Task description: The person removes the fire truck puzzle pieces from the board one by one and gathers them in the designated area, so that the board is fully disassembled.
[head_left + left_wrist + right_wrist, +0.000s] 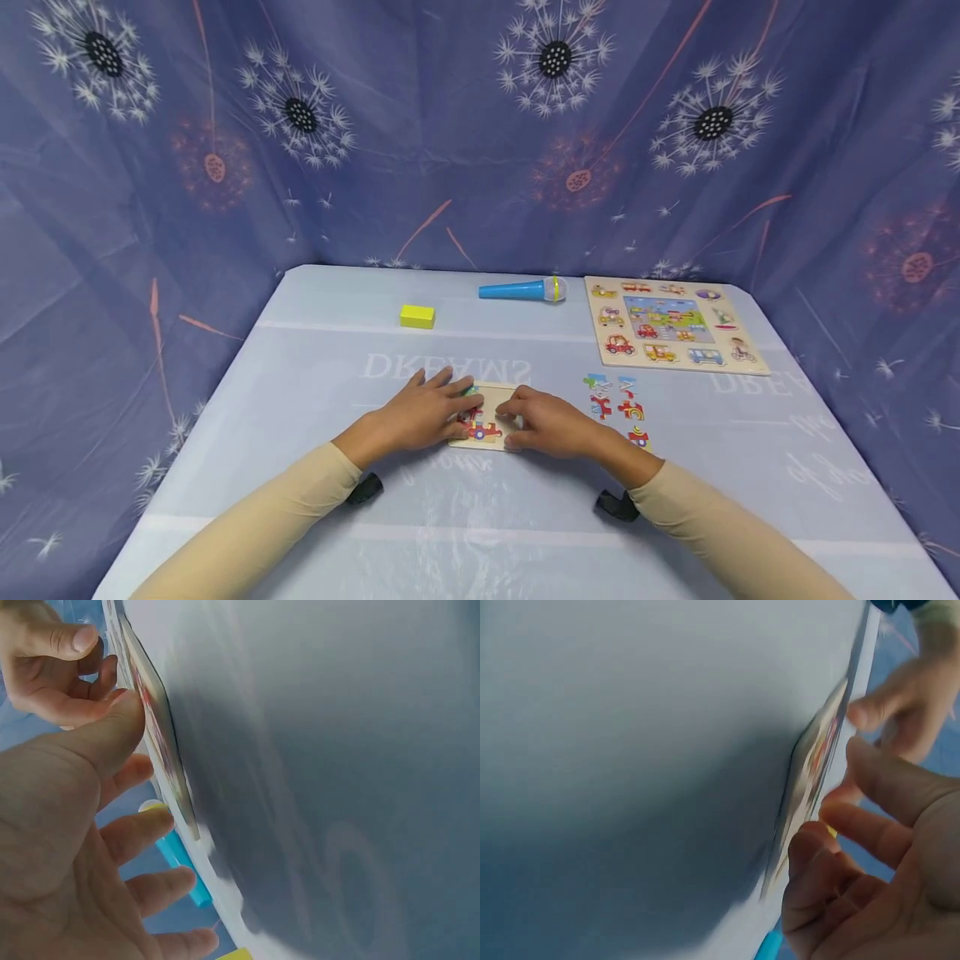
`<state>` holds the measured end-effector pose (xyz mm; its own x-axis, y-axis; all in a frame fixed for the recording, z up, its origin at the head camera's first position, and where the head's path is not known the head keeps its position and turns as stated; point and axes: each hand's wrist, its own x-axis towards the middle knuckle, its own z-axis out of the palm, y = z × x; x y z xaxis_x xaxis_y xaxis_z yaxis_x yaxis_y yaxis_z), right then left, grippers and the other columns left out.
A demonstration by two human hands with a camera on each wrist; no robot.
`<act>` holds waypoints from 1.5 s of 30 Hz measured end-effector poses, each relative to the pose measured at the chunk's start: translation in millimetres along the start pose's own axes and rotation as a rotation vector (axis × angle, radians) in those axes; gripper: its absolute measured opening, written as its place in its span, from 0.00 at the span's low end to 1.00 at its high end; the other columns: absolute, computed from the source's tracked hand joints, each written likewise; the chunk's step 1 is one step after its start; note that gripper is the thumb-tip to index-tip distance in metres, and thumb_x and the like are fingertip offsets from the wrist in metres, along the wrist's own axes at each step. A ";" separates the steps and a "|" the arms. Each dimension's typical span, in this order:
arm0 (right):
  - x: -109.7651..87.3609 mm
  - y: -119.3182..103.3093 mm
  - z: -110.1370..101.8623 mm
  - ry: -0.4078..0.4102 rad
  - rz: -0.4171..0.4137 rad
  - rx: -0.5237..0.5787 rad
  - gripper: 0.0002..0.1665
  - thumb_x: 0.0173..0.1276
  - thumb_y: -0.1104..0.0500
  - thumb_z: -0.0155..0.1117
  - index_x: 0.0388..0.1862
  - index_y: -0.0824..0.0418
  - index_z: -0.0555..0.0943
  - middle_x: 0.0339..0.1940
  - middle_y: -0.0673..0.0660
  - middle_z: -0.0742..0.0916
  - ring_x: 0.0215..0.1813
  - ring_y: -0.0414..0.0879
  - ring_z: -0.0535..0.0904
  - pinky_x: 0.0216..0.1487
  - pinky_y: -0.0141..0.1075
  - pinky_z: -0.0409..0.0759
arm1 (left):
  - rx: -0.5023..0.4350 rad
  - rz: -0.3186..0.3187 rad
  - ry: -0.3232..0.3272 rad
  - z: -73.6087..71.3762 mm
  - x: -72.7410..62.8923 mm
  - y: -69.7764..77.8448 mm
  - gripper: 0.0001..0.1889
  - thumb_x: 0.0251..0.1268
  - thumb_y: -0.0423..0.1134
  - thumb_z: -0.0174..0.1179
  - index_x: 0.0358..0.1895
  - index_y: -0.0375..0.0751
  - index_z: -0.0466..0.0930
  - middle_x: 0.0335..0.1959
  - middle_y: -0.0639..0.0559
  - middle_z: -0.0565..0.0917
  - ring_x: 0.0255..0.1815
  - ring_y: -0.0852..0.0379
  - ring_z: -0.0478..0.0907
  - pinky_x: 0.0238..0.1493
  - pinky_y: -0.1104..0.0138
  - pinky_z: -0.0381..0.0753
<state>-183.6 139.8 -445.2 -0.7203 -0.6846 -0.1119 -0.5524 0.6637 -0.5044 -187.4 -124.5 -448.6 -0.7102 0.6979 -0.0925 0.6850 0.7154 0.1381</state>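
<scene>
Well, the biggest thing around this person is the dark blue dandelion-print cloth (450, 125), which rises beyond both hands and flanks them on either side. Next comes the pale tabletop (480, 533), spreading out beneath the hands with faint lettering on it. A large picture board (682, 358) of vehicles lies ahead and to the right of the right hand. As for the hands, the left hand (425, 417) is unclenched, its fingers spread and its thumb at the near pieces on the small puzzle board (491, 392). The right hand (551, 423) has nothing I can see in its grasp; its thumb and forefinger stand apart at the right part of that board, the other fingers bent. So the small puzzle board sits between the two hands, flat on the tabletop, with a red tractor piece (483, 431) beside the left thumb. A blue toy microphone (513, 290) lies well ahead of the hands. A yellow block (417, 317) sits ahead of the left hand. Smallest are the loose puzzle pieces (632, 410), clustered near the right hand, on its outer side.
</scene>
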 end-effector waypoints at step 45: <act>-15.6 -13.4 -4.2 0.145 0.036 -0.030 0.15 0.64 0.63 0.71 0.50 0.59 0.83 0.41 0.47 0.83 0.41 0.40 0.77 0.45 0.39 0.78 | 0.029 -0.034 -0.036 -0.2 -1.0 4.8 0.29 0.75 0.59 0.56 0.76 0.60 0.70 0.79 0.51 0.66 0.80 0.35 0.57 0.67 0.28 0.59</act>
<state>-166.7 142.8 -433.1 -0.7918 -0.6107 -0.0042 -0.5354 0.6974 -0.4765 -183.4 -121.8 -447.6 -0.7268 0.6740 -0.1325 0.6658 0.7387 0.1053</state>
